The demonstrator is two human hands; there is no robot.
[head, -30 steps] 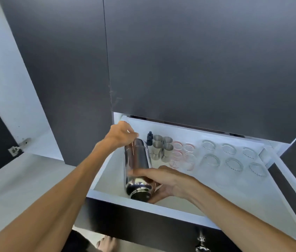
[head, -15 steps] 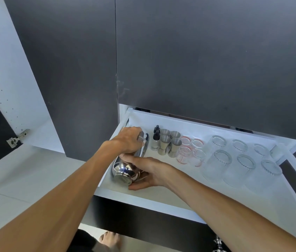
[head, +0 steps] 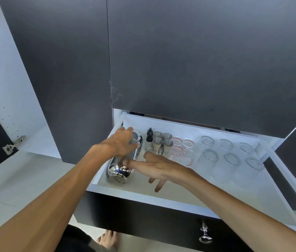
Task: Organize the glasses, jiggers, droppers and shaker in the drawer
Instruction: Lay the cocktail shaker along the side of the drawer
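A shiny steel shaker (head: 120,170) lies on its side along the left wall of the open white drawer (head: 143,194). My left hand (head: 120,142) rests on its far end, fingers spread over it. My right hand (head: 159,167) hovers just right of the shaker with fingers apart, fingertips near its body, holding nothing. Behind stand two dark-capped droppers (head: 149,140), several steel jiggers (head: 161,144), red-marked measuring glasses (head: 181,149) and several clear glasses (head: 229,157) upside down in rows.
Dark cabinet doors (head: 198,60) hang over the drawer's back. An open white cabinet door (head: 7,88) with a hinge stands at left. The drawer's black front carries a chrome knob (head: 205,233). A bare foot (head: 107,240) shows below.
The shaker has been laid down against the drawer's left wall. My right hand has let go of it and drawn off to the right; my left hand has loosened over its far end.
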